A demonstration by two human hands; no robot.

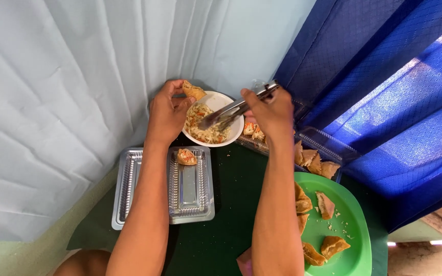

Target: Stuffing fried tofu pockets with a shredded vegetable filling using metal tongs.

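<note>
Closest to me, the green plate (356, 245) sits at the lower right of the dark green surface (231, 204), carrying several cut pieces of fried tofu (333, 245). Left of it I see the open clear plastic container (129, 189), with one stuffed piece (186, 156) lying in its right half. Further up, my left hand (167, 112) is pinched shut around a fried tofu pocket (194, 91), holding it right over the rim of the white bowl (231, 135). My right hand (272, 112) is closed around metal tongs (236, 108), whose tips dip into the vegetable filling (205, 128) inside that bowl. Just beyond my right wrist there's another clear tray (323, 143) with more tofu pieces, partly hidden. At the back, a pale cloth (78, 76) hangs on the left and a blue tarp (384, 76) on the right.
</note>
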